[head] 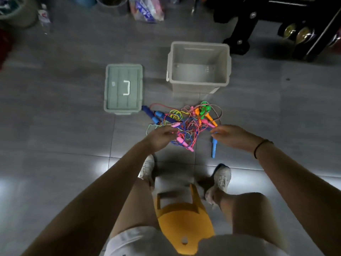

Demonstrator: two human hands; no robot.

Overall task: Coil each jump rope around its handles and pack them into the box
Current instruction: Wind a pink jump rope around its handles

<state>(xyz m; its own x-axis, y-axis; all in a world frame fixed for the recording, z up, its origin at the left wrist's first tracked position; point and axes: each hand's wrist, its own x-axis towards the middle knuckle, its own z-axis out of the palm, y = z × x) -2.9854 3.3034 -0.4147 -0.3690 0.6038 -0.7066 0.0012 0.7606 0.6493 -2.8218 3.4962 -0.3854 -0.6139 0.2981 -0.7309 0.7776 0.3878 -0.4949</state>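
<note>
left hand (162,135), right hand (232,134) pinch the tangled jump ropes (186,121) — tugging apart may cinch knots (box (198,83) empty).

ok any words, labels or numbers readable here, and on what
Nothing can be read as text.
Plastic bag: blue print, too blurred to read.
Small sticker on the lid: too small to read.
Bottle label: blurred.
Box and jump ropes: no text visible.
</note>
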